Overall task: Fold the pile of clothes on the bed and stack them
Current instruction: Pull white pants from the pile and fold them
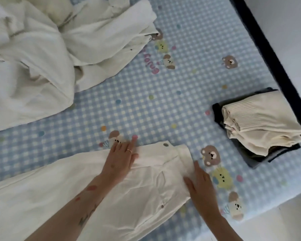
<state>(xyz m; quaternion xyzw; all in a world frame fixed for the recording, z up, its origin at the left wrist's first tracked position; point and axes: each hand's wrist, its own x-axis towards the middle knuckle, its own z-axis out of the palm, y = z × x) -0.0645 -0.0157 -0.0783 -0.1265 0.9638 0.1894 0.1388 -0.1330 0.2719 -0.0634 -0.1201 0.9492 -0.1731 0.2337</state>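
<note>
- A white garment with dark buttons lies spread on a blue checked bed sheet printed with cartoon bears.
- The left hand rests flat, fingers extended, on the garment's far edge; a ring shows on one finger.
- The right hand lies flat and open on the garment's right end.
- Beyond the right hand, near the bed's edge, sits a stack of folded clothes, a cream ribbed knit on top of dark items.
- Beyond the left hand lies a rumpled pile of white clothes.
</note>
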